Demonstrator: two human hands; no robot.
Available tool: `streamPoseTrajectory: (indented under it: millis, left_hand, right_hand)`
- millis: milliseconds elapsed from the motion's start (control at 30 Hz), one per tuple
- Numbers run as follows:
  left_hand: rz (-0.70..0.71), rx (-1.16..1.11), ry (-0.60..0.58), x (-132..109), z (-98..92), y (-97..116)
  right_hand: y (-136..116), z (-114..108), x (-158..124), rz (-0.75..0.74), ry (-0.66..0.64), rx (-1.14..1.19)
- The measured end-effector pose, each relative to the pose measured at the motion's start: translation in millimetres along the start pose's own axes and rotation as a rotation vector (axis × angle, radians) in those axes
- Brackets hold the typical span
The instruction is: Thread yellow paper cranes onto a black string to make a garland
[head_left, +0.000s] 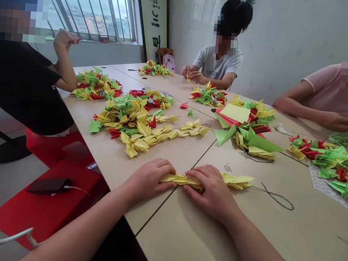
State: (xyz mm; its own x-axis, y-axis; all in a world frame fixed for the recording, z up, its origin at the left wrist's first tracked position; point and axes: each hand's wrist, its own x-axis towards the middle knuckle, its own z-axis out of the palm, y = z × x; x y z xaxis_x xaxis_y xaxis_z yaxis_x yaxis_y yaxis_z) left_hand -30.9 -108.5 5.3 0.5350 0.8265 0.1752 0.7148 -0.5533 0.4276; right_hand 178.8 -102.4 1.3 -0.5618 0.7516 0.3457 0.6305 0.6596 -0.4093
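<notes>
Two hands, fingers curled around yellow strand

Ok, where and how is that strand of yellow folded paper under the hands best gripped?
Probably pinch the yellow paper strand across its width, just right of the right hand, from above: that stretch lies low and uncovered, while the left hand sits at the other end. A thin dark cord trails beyond.

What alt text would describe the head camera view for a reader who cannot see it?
A person's left hand and right hand hold a strand of folded yellow paper on a table; beyond it lie yellow, green and red paper piles, and three other people are around the table.
</notes>
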Motion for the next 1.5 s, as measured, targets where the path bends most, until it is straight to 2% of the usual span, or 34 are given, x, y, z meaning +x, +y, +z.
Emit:
streamPoseTrajectory:
  millis: [567,1500]
  left_hand:
    - [-0.009,0.008,0.007,0.7,-1.0,1.5]
    - [-0.02,0.015,0.006,1.0,0.7,-0.8]
  right_hand:
    - [1.0,1.0,-0.7,0.045,0.054,0.019]
    - [2.0,-0.6,-0.6,0.056,0.021,0.013]
